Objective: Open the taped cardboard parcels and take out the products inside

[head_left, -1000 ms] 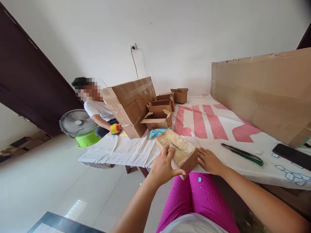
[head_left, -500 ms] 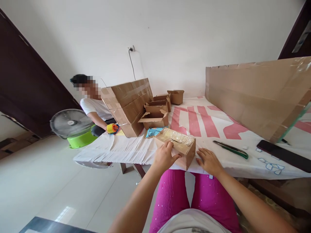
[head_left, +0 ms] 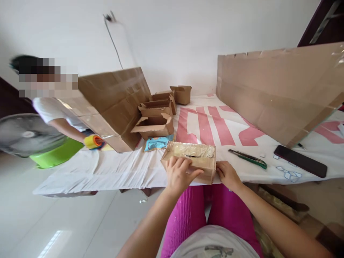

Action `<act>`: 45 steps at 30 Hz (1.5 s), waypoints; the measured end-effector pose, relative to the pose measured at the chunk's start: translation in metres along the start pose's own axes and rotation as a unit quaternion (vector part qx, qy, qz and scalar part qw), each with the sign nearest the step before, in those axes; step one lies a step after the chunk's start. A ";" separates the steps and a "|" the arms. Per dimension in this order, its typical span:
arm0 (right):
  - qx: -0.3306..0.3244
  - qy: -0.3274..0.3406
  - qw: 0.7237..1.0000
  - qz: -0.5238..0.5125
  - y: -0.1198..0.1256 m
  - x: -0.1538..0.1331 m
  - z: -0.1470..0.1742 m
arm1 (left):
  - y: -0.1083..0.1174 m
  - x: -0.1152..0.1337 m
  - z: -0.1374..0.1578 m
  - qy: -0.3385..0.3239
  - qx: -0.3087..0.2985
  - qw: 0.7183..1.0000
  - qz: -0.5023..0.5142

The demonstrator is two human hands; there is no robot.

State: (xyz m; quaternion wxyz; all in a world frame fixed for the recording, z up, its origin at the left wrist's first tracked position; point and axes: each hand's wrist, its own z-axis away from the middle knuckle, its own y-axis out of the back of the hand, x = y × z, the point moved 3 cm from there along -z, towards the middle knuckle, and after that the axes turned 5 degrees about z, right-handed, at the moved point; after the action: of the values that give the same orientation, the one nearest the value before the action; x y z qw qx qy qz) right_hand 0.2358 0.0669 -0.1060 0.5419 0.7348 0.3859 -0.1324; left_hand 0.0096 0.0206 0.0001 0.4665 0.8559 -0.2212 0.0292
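Note:
A small cardboard box (head_left: 202, 162) with shiny clear tape along its top and a dark slit in it lies at the front edge of the cloth-covered table. My left hand (head_left: 178, 175) grips it from the near left, fingers over the top and thumb along the front side. At the box's right end, my right hand (head_left: 228, 175) holds the edge with bent fingers, some partly hidden. Just right of that hand lies a green-handled utility knife (head_left: 249, 159), blade end toward the left. A blue packet (head_left: 158, 142) sits behind the box.
Several open cardboard boxes (head_left: 157, 130) line up beside a taped carton stack (head_left: 115, 107). A large cardboard panel (head_left: 268, 86) stands right. A phone (head_left: 300, 161) lies near the front edge. At left, a co-worker's hand holds a yellow tape roll (head_left: 92, 142) near a fan (head_left: 27, 134).
My right hand has moved from beside the box onto its right end. The box has turned so its front faces me more squarely. The view has shifted right and closer.

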 end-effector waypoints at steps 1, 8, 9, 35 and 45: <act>0.001 -0.017 1.000 -0.005 0.002 0.003 0.003 | -0.001 -0.004 0.000 -0.018 0.028 0.999 0.018; -0.091 -0.002 0.991 -0.094 0.011 0.009 0.090 | 0.005 -0.003 -0.005 -0.135 0.138 0.980 0.050; -0.123 -0.036 0.989 -0.070 0.007 0.017 0.103 | 0.004 -0.002 -0.006 -0.141 0.142 0.979 0.043; -0.140 -0.287 0.948 -0.019 0.054 0.073 0.117 | -0.004 -0.004 -0.006 -0.168 0.156 0.973 0.018; 0.081 -0.358 0.899 0.240 0.193 0.126 0.081 | -0.005 -0.001 -0.002 -0.127 0.129 0.983 0.042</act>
State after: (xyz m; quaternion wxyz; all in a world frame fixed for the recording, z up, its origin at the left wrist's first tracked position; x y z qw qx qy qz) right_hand 0.4754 0.0252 -0.0795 0.5973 0.7496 -0.0336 -0.2832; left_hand 0.0108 0.0246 -0.0029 0.3185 0.8957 -0.3088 -0.0313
